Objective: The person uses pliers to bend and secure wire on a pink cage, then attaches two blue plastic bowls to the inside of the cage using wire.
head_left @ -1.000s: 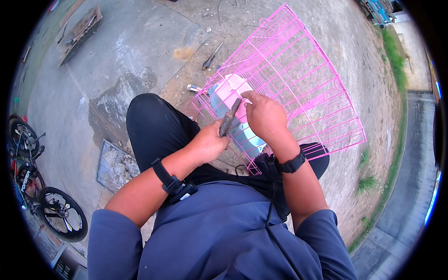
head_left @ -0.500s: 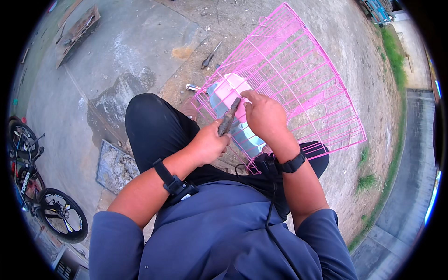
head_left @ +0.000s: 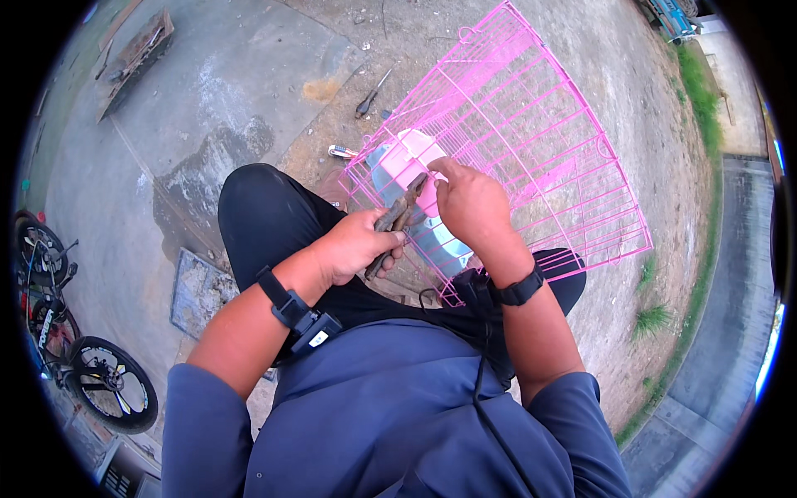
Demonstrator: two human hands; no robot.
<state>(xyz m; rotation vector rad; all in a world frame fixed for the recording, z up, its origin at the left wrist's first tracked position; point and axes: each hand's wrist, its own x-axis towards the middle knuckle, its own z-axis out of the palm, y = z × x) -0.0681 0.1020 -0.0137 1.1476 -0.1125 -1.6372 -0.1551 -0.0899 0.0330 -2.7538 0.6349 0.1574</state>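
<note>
Currently, the left hand (head_left: pixel 357 245) is wrapped around the worn handles of a pair of pliers (head_left: pixel 411 196), which stand slightly apart, with the tool's head angled up and right toward the right hand (head_left: pixel 473 203). The right hand is curled, its index finger extended to the bars of the pink wire cage (head_left: pixel 490 70) just beside the plier head; whether finger and thumb pinch a wire cannot be told. The cage lies tilted in front of the lap, its near edge passing by the right knee. For sound work, brace the cage firmly with the right hand, seat the plier jaws squarely on a single wire, and close the handles with even pressure; a skewed bite would probably slip or scrape the coating. Hold the index fingertip clear of the jaws before squeezing, as the present gap appears small. Seen through the bars are a pink plastic part (head_left: pixel 407 158) and a pale blue plastic part (head_left: pixel 448 246). Beyond the cage's left edge, a utility knife (head_left: pixel 342 152) and a screwdriver (head_left: pixel 374 93) lie on the ground; farther left stands a bicycle (head_left: pixel 91 373), well apart from the working area
</note>
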